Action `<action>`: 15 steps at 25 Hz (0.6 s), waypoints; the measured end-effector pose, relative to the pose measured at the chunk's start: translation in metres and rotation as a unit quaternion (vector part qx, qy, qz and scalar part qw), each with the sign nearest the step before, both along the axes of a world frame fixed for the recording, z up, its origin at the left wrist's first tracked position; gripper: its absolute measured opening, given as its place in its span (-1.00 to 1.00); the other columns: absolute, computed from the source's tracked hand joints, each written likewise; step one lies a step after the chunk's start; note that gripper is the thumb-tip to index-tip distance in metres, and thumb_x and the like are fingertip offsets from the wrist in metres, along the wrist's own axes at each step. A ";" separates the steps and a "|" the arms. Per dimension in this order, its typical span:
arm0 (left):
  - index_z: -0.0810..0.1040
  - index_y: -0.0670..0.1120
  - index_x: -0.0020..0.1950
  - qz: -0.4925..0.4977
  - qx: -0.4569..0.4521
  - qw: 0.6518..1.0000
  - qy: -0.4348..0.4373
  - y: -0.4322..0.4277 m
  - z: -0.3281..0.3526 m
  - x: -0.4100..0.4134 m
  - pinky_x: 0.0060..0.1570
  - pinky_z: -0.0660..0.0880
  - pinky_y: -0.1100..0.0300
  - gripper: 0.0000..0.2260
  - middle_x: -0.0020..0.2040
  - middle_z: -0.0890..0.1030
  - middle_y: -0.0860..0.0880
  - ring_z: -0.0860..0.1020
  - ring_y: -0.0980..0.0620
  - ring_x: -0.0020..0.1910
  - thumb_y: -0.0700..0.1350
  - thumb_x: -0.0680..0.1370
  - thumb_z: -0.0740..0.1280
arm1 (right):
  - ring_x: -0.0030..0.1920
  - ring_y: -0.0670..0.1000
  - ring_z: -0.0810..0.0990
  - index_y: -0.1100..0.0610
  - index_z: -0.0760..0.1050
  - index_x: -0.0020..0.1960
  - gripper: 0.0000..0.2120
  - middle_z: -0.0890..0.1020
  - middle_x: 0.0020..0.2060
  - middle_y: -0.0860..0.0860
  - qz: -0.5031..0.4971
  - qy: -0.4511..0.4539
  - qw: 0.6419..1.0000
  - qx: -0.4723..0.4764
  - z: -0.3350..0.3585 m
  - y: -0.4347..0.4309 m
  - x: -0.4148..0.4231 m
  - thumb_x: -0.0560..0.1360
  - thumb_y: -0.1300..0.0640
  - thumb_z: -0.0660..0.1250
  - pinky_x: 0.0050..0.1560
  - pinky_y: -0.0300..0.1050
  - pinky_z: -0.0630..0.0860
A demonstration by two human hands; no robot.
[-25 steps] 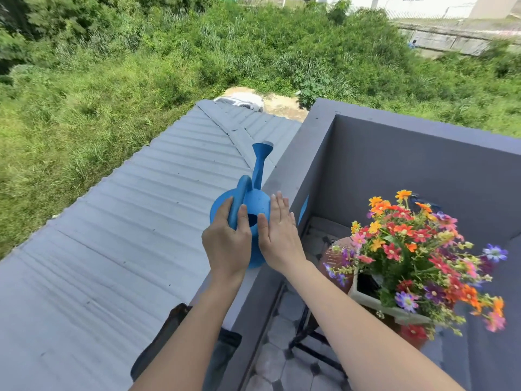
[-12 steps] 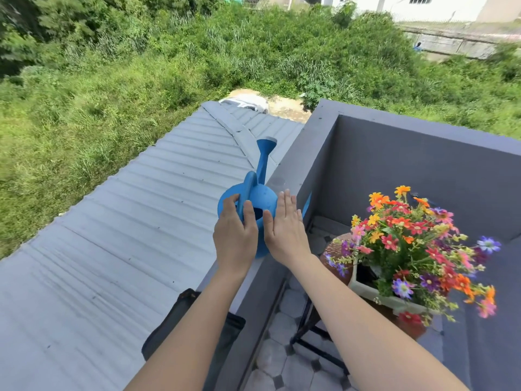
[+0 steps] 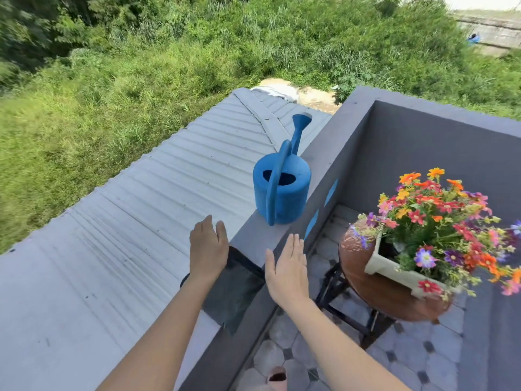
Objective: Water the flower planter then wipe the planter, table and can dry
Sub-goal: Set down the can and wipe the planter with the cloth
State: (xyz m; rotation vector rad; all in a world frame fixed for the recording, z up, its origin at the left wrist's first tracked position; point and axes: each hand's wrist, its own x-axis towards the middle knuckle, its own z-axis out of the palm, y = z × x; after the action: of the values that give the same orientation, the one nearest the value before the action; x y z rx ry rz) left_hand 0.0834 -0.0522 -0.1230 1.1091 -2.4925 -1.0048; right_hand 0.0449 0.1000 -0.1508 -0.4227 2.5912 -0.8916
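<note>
A blue plastic watering can (image 3: 282, 190) stands upright on the flat top of a grey painted parapet wall (image 3: 255, 241), its long spout pointing away toward the far end of the wall and its arched handle running over the open top toward the near side. Both hands are released and hold nothing. The left hand (image 3: 208, 249) hovers palm down with straight fingers over the left edge of the wall, near the can but apart from it. The right hand (image 3: 287, 269) is also flat with its fingers together, over the wall's right edge and nearer than the can. Between and below the hands a dark grey cloth (image 3: 234, 292) lies draped on the wall top. To the right, inside the balcony, a round brown table with dark metal legs (image 3: 366, 294) stands on a grey and black tiled floor (image 3: 439, 351). On it sits a cream rectangular planter (image 3: 392, 272) filled with orange, red, pink and purple flowers (image 3: 439, 218), well apart from the can. Left of the wall a grey corrugated metal roof (image 3: 112, 249) slopes away, with green grass and bushes (image 3: 141, 80) beyond it.
</note>
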 end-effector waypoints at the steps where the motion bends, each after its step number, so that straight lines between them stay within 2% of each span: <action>1: 0.30 -0.25 0.39 -0.014 0.000 0.999 -0.050 -0.006 -0.012 0.012 0.32 0.20 0.06 -0.58 0.36 0.39 -0.23 0.30 -0.16 0.34 -0.02 0.64 0.03 | 0.55 0.05 -0.18 0.24 -0.23 0.53 -0.29 -0.13 0.56 0.12 0.015 -0.023 1.000 0.010 -0.008 -0.007 0.017 0.60 -0.17 -0.07 0.52 -0.05 -0.14; 3: 0.37 -0.25 0.27 -0.047 0.022 0.987 -0.154 -0.017 -0.035 0.029 0.23 0.31 0.00 -0.58 0.24 0.47 -0.25 0.39 -0.20 0.23 0.05 0.62 0.03 | 0.55 0.07 -0.15 0.25 -0.23 0.53 -0.23 -0.10 0.56 0.14 0.047 -0.041 0.997 0.035 -0.018 -0.021 0.041 0.56 -0.24 -0.09 0.51 -0.04 -0.10; 5: 0.41 -0.16 0.17 -0.088 0.055 0.972 -0.213 -0.020 -0.045 0.038 0.12 0.43 -0.05 -0.58 0.11 0.54 -0.17 0.49 -0.16 0.10 0.16 0.59 0.04 | 0.54 0.13 -0.02 0.25 -0.17 0.53 -0.25 0.03 0.54 0.19 0.050 -0.009 0.996 0.072 -0.023 -0.029 0.049 0.58 -0.22 -0.04 0.50 -0.01 0.01; 6: 0.42 -0.11 0.09 -0.096 0.057 0.970 -0.214 -0.022 -0.046 0.042 0.06 0.47 -0.05 -0.59 0.03 0.56 -0.12 0.53 -0.12 0.02 0.20 0.56 0.06 | 0.51 0.17 0.11 0.25 -0.11 0.53 -0.27 0.16 0.50 0.22 0.043 0.012 0.995 0.088 -0.023 -0.031 0.050 0.58 -0.21 0.00 0.47 0.01 0.11; 8: 0.44 -0.07 -0.07 -0.089 0.046 0.977 -0.186 -0.026 -0.049 0.044 -0.06 0.52 -0.05 -0.58 -0.09 0.57 -0.08 0.55 -0.09 -0.09 0.28 0.48 0.12 | 0.30 0.20 0.41 0.28 0.08 0.49 -0.28 0.43 0.30 0.22 0.026 0.052 0.993 0.099 -0.025 -0.034 0.048 0.55 -0.21 0.10 0.30 0.04 0.35; 10: 0.47 -0.07 -0.12 -0.076 0.051 0.985 -0.147 -0.034 -0.062 0.044 -0.16 0.53 -0.02 -0.53 -0.15 0.57 -0.12 0.56 -0.13 -0.13 0.35 0.38 0.16 | 0.03 0.18 0.56 0.27 0.37 0.30 -0.37 0.59 0.04 0.17 0.015 0.093 0.991 0.093 -0.024 -0.036 0.049 0.49 -0.22 0.23 -0.01 0.05 0.49; 11: 0.49 -0.08 -0.09 -0.070 0.045 0.988 -0.131 -0.039 -0.069 0.043 -0.18 0.53 -0.01 -0.50 -0.15 0.57 -0.13 0.56 -0.15 -0.12 0.35 0.36 0.19 | -0.07 0.16 0.59 0.23 0.45 0.17 -0.46 0.62 -0.07 0.13 0.013 0.121 0.988 0.097 -0.023 -0.036 0.048 0.47 -0.22 0.27 -0.12 0.03 0.50; 13: 0.50 -0.12 0.00 -0.058 0.025 0.992 -0.111 -0.034 -0.061 0.042 -0.14 0.52 -0.02 -0.51 -0.10 0.56 -0.11 0.53 -0.13 -0.07 0.29 0.39 0.26 | -0.09 0.12 0.57 0.16 0.42 0.03 -0.60 0.60 -0.15 0.06 0.032 0.112 0.989 0.094 -0.018 -0.034 0.044 0.52 -0.20 0.20 -0.16 0.00 0.46; 15: 0.46 -0.13 -0.06 -0.047 -0.020 0.993 -0.109 -0.023 -0.043 0.040 -0.17 0.48 0.01 -0.64 -0.12 0.53 -0.07 0.49 -0.08 -0.08 0.17 0.47 0.30 | -0.13 0.09 0.51 0.12 0.32 -0.10 -0.69 0.49 -0.26 0.00 0.041 0.046 0.998 0.010 -0.016 -0.028 0.037 0.57 -0.13 0.13 -0.20 -0.05 0.40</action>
State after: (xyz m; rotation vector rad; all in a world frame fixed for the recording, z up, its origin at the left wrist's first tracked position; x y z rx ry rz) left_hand 0.1232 -0.0754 -0.1659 1.1558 -2.7465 -0.8967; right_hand 0.0817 0.0724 -0.1669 -0.5725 2.6414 -0.8360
